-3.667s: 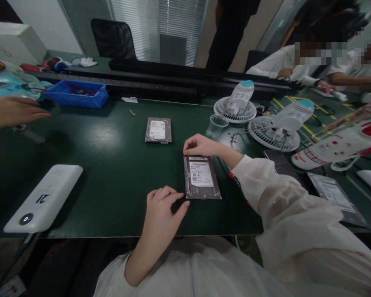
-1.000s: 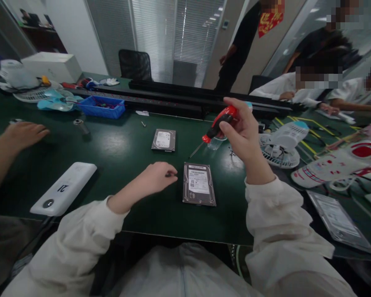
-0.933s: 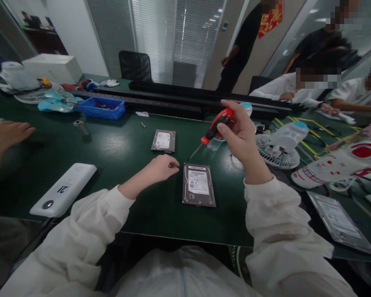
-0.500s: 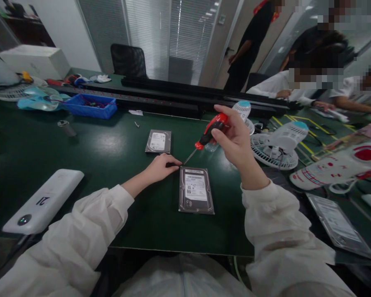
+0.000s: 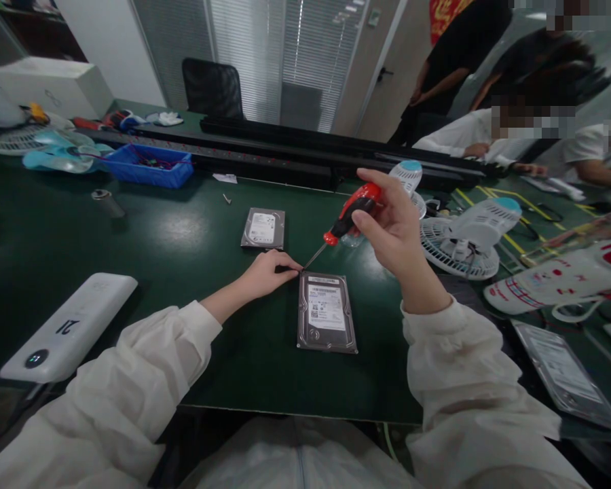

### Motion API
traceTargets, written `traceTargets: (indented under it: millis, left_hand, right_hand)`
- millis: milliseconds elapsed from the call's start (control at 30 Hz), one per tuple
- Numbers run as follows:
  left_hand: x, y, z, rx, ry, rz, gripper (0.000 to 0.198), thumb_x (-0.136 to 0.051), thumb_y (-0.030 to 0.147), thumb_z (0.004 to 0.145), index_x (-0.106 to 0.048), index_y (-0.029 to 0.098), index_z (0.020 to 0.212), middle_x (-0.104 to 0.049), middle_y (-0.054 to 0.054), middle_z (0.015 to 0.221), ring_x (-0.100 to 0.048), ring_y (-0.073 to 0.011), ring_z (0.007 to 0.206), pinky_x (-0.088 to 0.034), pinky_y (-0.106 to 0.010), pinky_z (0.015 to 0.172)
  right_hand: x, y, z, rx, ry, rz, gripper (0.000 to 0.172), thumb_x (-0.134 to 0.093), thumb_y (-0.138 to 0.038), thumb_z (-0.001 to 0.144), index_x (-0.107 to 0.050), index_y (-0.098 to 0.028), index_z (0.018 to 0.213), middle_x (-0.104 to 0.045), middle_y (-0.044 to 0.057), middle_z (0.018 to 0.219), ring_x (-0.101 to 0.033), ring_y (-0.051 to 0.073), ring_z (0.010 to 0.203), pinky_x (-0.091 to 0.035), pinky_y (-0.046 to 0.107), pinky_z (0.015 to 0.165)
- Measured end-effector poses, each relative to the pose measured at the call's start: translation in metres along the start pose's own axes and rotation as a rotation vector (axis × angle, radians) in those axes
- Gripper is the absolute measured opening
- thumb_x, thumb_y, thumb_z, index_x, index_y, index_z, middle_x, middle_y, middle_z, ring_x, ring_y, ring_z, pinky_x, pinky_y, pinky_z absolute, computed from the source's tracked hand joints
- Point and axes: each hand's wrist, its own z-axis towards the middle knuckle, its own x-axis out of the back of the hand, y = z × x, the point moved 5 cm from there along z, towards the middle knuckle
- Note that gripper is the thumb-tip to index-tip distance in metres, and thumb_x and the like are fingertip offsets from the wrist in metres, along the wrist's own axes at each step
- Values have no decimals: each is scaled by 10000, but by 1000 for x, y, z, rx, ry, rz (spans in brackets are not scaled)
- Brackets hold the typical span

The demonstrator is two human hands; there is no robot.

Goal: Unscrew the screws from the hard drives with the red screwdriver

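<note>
My right hand (image 5: 394,234) is wrapped round the red and black handle of a screwdriver (image 5: 354,212). Its thin shaft slants down to the left, the tip at the top left corner of a hard drive (image 5: 326,314) lying label up on the green table. Close by that tip, my left hand (image 5: 269,273) has thumb and forefinger drawn together at the same corner; whatever sits between them is too small to make out. Just beyond the left hand lies a second hard drive (image 5: 263,227).
A white power bank (image 5: 71,326) marked 21 lies left. Further back are a metal cylinder (image 5: 108,203), a blue tray (image 5: 150,166) of wires and a small screw (image 5: 227,199). White fans (image 5: 461,244), a patterned bottle (image 5: 554,278) and another hard drive (image 5: 565,373) crowd the right. People are beyond.
The view has shifted slightly. Both hands keep their places at the drive's corner, the screwdriver at much the same slant.
</note>
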Motion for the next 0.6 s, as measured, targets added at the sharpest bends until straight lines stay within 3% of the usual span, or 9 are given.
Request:
traceTargets:
  millis: [333,600]
  left_hand:
    - [-1,-3,-1,-21,15,-21,174,-709,216,968,-854,227,1062,-836,-57,1106,-744,-252,1063,-553,-431,1015]
    - [-2,-3,0,-20,25,-37,147,-733,194,951,-863,216,1017,-839,-58,1060,-750,-252,1020,-557,-413,972]
  right_hand:
    - [0,1,0,19,12,26,618,-618,-672,972,-544,-312,1468,-639,45,1208,-670,156,818,-648,330,676]
    - [0,1,1,194,-16,92,485,-680,-495,1011,-575,-368,1467,-650,32,1196,-707,168,868,-682,335,699]
